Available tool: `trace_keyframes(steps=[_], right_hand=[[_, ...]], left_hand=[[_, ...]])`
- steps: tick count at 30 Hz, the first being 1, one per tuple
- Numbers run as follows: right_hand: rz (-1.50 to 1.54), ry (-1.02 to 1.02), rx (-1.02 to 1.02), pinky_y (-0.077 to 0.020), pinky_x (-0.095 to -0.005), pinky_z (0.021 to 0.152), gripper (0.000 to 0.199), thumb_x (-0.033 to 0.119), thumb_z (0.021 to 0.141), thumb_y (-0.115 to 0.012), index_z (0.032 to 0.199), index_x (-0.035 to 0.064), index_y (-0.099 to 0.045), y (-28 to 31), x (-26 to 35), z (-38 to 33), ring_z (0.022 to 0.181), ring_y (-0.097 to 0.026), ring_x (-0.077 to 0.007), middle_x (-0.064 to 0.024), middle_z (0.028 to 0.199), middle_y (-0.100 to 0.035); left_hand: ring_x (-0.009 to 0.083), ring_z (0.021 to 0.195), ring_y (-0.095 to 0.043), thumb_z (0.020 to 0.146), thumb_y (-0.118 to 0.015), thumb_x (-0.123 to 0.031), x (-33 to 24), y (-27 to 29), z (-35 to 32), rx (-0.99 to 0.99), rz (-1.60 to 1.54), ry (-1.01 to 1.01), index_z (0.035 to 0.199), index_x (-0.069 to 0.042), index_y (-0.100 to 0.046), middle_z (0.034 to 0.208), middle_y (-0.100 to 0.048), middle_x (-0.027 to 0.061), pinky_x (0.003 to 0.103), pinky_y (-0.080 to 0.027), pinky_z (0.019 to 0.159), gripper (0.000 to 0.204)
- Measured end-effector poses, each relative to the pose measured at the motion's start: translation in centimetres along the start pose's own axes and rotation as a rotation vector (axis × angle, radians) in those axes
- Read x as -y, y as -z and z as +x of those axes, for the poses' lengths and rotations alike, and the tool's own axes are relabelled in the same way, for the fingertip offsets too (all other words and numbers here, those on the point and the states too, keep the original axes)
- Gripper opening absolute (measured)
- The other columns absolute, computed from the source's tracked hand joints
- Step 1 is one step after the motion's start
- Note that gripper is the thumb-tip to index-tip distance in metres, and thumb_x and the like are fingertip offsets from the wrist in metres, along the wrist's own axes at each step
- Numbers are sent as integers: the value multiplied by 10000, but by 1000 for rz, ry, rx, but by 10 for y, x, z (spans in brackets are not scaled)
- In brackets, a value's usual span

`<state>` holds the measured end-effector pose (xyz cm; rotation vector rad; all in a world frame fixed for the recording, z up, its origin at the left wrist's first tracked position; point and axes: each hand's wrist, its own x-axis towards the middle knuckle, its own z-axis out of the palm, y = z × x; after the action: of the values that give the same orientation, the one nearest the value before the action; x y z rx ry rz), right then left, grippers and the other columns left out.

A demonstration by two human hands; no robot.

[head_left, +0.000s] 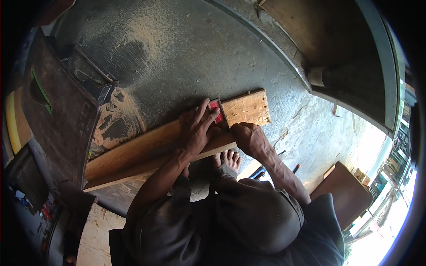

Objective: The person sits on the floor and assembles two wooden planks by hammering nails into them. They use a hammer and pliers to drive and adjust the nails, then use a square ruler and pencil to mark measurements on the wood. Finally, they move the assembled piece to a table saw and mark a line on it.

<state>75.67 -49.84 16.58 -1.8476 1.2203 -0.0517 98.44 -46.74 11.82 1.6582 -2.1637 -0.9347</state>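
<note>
On the concrete floor, a long plank is lying flat, running from lower left up to the right, and the person is crouching over its right end. Floor is grey, rough and cracked, carrying a wide spread of pale sawdust at upper left, so cutting looks to have happened here. Dark rusty machine body is standing at the left, touching or just beside the plank's left end.

Plank: pale raw softwood, straight-edged, grain and a few knots showing, some small holes near the right end. I see no pencil line or cut on it from this view, so my read is marking is in hand and not finished; sawing at this spot is not begun.

Left hand is pressing flat on the plank, fingers spread, fingertips bearing down on a try square with a red stock and dark metal blade lying across the board near its right end. It is pinning, not wrapping.

Right hand is curled closed at the plank's near edge, just beside the square. Whether it is holding a pencil or anything else I cannot tell; the knuckles are hiding it.

Bare foot is sitting just under the near edge. Small dark tools are lying on the floor to the right, too small to identify.
</note>
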Motion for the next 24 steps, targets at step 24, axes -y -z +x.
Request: trace_keyframes(steps=[24], right_hand=[[-24,30,-156,-598,-398,746,256,-23,903,-608,1140,11,-699,-10,-2,21,884,-719,-364,-184,937,-717]], left_hand=[[346,1326,-476,909,-739,-358,-1,-2,0,-2,18,10,1458,-253,-550,1621,-331,123,569,-346,1062,590]])
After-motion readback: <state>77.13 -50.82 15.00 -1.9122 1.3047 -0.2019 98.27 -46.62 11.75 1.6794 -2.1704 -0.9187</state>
